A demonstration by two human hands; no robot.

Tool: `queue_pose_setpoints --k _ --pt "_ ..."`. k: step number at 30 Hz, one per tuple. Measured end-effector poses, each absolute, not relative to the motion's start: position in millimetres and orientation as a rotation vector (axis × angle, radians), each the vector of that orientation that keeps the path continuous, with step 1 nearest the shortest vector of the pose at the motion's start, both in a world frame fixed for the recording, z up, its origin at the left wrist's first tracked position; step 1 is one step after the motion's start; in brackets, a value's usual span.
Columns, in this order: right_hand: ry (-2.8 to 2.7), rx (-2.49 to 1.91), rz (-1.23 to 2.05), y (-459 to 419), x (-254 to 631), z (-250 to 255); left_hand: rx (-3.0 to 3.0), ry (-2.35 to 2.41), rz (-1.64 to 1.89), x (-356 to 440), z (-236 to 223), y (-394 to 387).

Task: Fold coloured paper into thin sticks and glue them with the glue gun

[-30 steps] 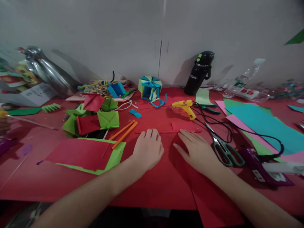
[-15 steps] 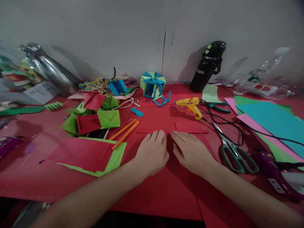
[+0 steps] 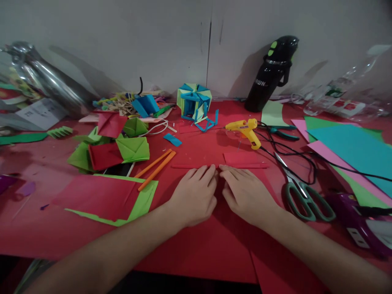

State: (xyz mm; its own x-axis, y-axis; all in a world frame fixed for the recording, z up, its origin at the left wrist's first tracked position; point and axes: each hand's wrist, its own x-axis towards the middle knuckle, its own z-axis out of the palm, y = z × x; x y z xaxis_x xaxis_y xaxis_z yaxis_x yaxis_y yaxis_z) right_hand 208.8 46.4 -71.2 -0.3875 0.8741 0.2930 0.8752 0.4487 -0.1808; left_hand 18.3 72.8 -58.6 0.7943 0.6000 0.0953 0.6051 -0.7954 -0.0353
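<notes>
A thin rolled strip of red paper [image 3: 180, 166] lies crosswise on red paper in front of me. On its middle, my left hand [image 3: 194, 195] presses with bent fingers held close together. My right hand [image 3: 246, 195] grips the same strip just to the right, its fingertips almost meeting those of the left. Both palms hide part of the sheet below. Behind the strip, on the right, is a small folded red paper [image 3: 240, 158]. Two orange paper strips [image 3: 157, 170] rest to the left of my left hand.
Green-handled scissors [image 3: 306, 200] and a yellow glue gun [image 3: 245, 130] with a black cord lie to the right. Folded red and green paper pieces [image 3: 131, 149] are piled at left. A blue-and-yellow paper model [image 3: 194, 100], a black bottle [image 3: 271, 75] and a metal jug [image 3: 55, 83] stand behind.
The view has tilted and shifted slightly. My hands stay on the red strip, with the left fingertips a little closer to the right hand.
</notes>
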Motion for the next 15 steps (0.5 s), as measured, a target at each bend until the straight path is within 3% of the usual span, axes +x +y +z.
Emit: queue_pose_setpoints --k 15 --pt "-2.351 -1.462 0.026 46.4 211.0 -70.7 -3.113 -1.075 -0.195 18.3 -54.2 74.4"
